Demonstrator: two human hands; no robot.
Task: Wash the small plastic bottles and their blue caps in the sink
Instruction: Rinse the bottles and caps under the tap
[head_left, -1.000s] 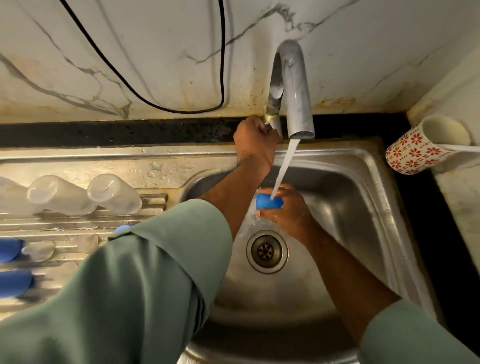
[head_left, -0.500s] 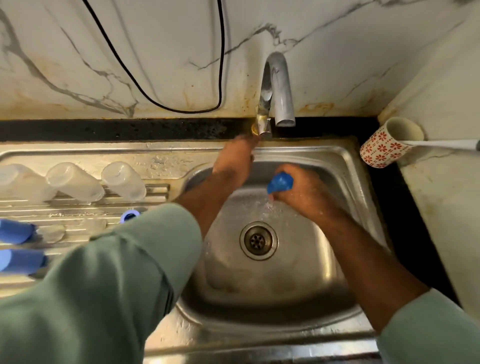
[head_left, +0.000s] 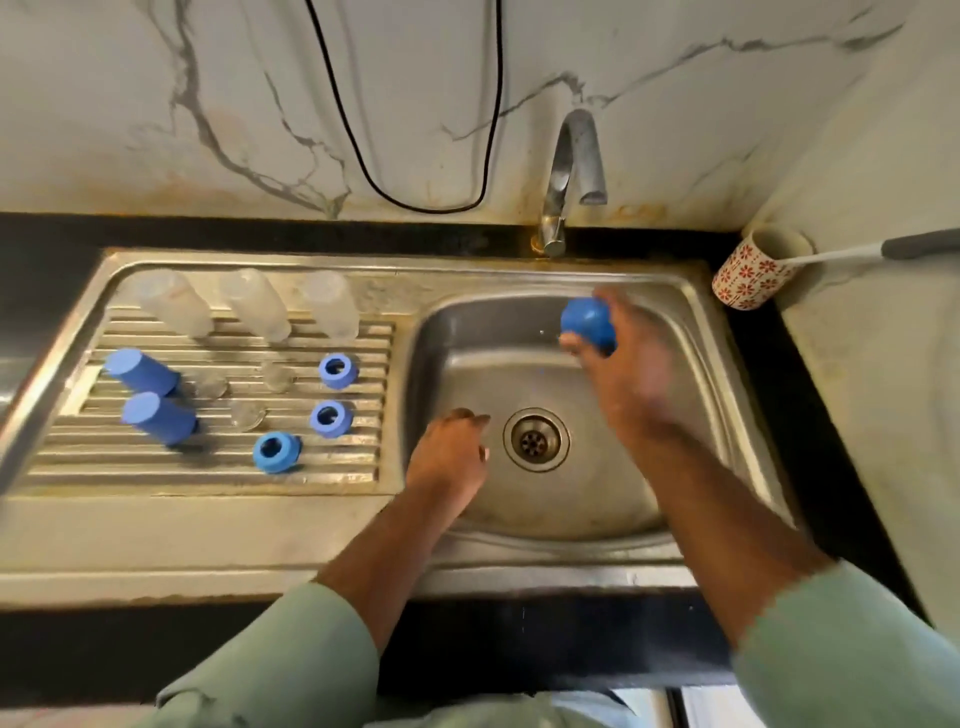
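No readable writing anywhere, only red flowers on the mug (head_left: 750, 273) in the far right corner, a brush handle (head_left: 852, 252) sticking out of it. The right hand (head_left: 631, 374) holds a blue cap (head_left: 587, 323) over the sink (head_left: 691, 332) basin, grip wrapped round it, blurred. The left hand (head_left: 452, 452) hangs beside the drain (head_left: 535, 440), fingers loosely curled, holding nothing. On the drainboard (head_left: 156, 473): three clear bottles (head_left: 249, 304) lying along the far edge, five blue caps (head_left: 332, 418) nearer. The tap (head_left: 569, 171) stands behind the basin.
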